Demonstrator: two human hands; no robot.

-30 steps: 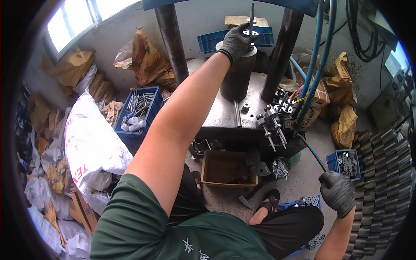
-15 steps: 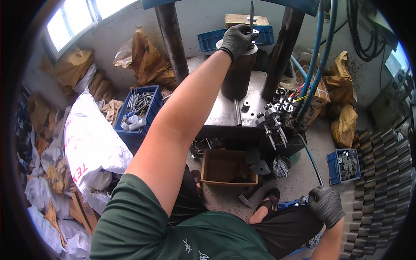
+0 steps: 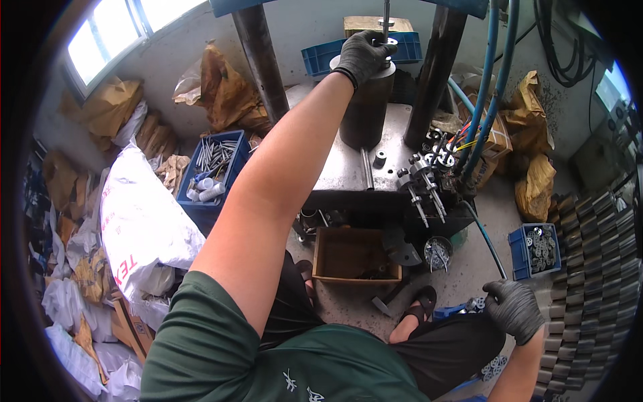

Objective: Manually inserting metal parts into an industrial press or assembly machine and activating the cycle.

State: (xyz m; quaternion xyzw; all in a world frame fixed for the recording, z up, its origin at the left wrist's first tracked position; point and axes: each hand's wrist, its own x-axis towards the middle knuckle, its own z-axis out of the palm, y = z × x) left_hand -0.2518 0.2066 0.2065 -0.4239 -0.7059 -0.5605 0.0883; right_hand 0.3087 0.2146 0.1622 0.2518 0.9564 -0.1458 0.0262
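Observation:
My gloved left hand reaches to the top of a dark metal cylinder on the press table. Its fingers close round an upright metal shaft with round collars; the palm hides the shaft's lower part. At the lower right my gloved right hand is closed at the end of a long thin lever that runs up to the machine. Several metal shafts with collars lie at the table's right edge. A small metal bushing stands before the cylinder, beside a bar.
Dark posts flank the cylinder. Left stands a blue bin of metal rods, near a white sack. Below are a wooden box and a hammer. Right are a blue crate of metal discs and stacked metal pieces.
The whole view has shifted slightly. My left hand stays at the shaft on the cylinder top, and my right hand has moved a little to the right with the lever's end.

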